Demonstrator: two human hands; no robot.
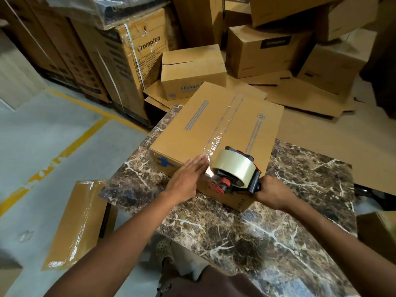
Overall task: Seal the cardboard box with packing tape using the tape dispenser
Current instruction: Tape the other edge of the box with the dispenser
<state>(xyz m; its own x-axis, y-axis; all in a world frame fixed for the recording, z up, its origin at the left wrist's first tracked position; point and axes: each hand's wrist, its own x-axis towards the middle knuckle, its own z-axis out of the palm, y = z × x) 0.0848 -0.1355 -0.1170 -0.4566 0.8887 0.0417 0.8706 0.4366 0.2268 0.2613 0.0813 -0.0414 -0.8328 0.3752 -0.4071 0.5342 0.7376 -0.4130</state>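
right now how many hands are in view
2: the left hand lies flat on the box at its near edge, the right hand grips the tape dispenser handle.

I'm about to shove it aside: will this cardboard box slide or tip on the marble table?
The cardboard box probably slides easily: the marble table looks polished. Tipping seems unlikely, since it lies low and wide. Its taped seam should keep flaps stiff.

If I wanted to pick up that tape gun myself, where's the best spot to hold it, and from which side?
By the black handle at the near end of the tape dispenser, coming from the person's side, as the right hand does. The bulky tape roll and red cutter end face the cardboard box, so only the handle sticks out free.
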